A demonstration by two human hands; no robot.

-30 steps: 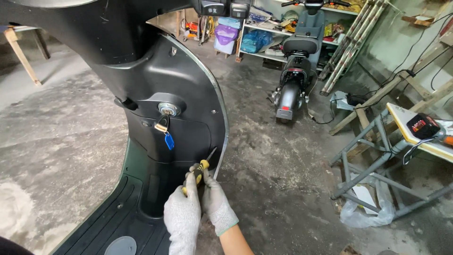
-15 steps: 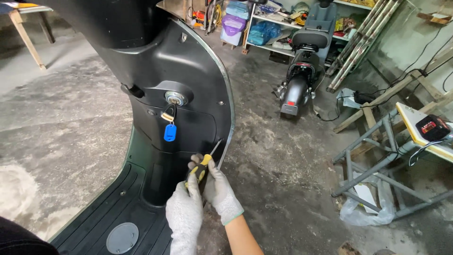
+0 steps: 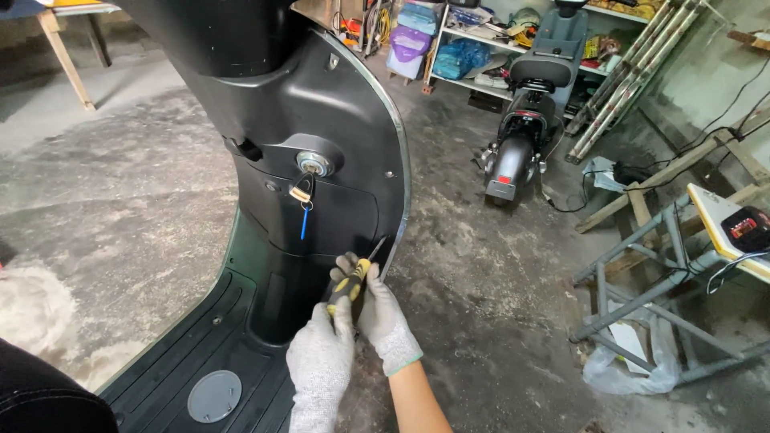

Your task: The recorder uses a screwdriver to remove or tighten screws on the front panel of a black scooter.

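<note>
— Starting far left: bare concrete floor [image 3: 120,184], wooden table leg [image 3: 66,60] at the top corner, dark ribbed scooter footboard [image 3: 200,345] below with a round grey cap [image 3: 214,395].

— Next over?

— Black scooter leg shield [image 3: 321,160], upright, chrome-edged. Ignition lock [image 3: 314,163] near its middle, key [image 3: 301,192] in it, blue tag dangling underneath.

— And the hands?

— Both gloved in grey knit. Left hand [image 3: 321,361] clenched around the butt of a yellow-and-black screwdriver [image 3: 353,281]; right hand [image 3: 377,309] just beside it, fingers curled tight over the same handle, higher up. Tip angled up and right, touching the lower right edge of the shield, just inside the chrome trim. Screw itself too small to make out.

— Further right?

— Parked black scooter [image 3: 521,136], well apart, rear facing this way, storage shelves [image 3: 481,48] behind. Then a grey metal frame stand [image 3: 642,289], a clear plastic bag [image 3: 634,361] beneath it, and a red-and-black device [image 3: 750,228] on a board at the far edge.
</note>
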